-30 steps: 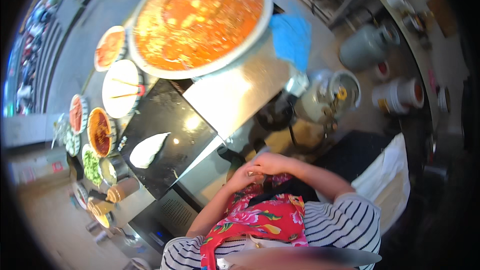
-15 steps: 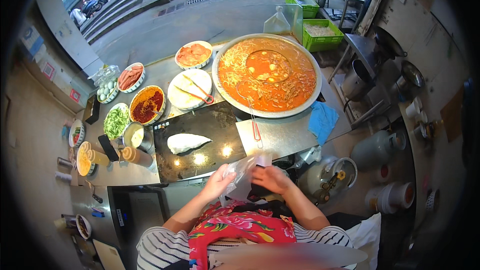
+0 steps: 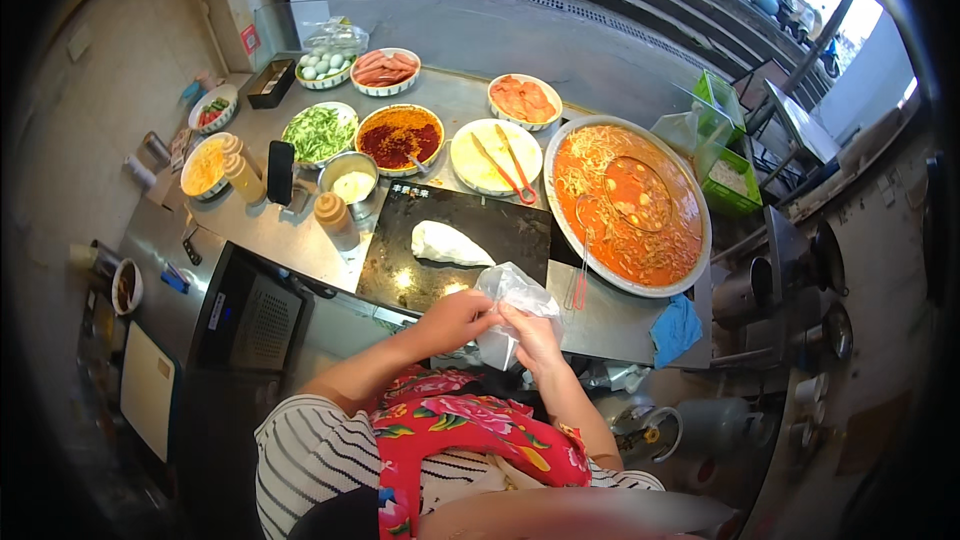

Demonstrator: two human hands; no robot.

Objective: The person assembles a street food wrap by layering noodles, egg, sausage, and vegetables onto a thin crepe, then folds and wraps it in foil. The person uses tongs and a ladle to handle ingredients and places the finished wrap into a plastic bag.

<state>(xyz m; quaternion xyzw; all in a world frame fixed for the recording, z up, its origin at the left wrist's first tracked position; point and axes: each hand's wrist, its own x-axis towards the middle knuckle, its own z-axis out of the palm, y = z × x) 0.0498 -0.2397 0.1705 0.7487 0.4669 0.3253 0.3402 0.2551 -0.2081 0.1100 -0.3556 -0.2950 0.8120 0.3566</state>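
Just in front of me, my left hand (image 3: 462, 317) and my right hand (image 3: 532, 332) pinch a thin clear plastic bag (image 3: 512, 285) between them. It bulges above my fingers and hangs below them. Beyond the bag, a white folded bundle (image 3: 446, 244), like a rolled flatbread, lies on the dark flat griddle plate (image 3: 500, 212). Neither hand touches the bundle. To the right of the plate, a red-handled strainer (image 3: 580, 280) leans on the rim of a wide pan of red stew (image 3: 625, 210).
Red-handled tongs (image 3: 515, 165) rest on a pale round dish (image 3: 475, 172). Bowls of chilli powder (image 3: 400, 137), shredded greens (image 3: 320, 132), sausages (image 3: 385, 70) and eggs (image 3: 323, 65) line the left counter. Nearer stand squeeze bottles (image 3: 336, 220) and a phone (image 3: 280, 170). A blue cloth (image 3: 677, 330) lies at the right.
My view has swung left, so the counter sits further right in the picture. My right hand, earlier spread beside the bag, now pinches it alongside my left hand.
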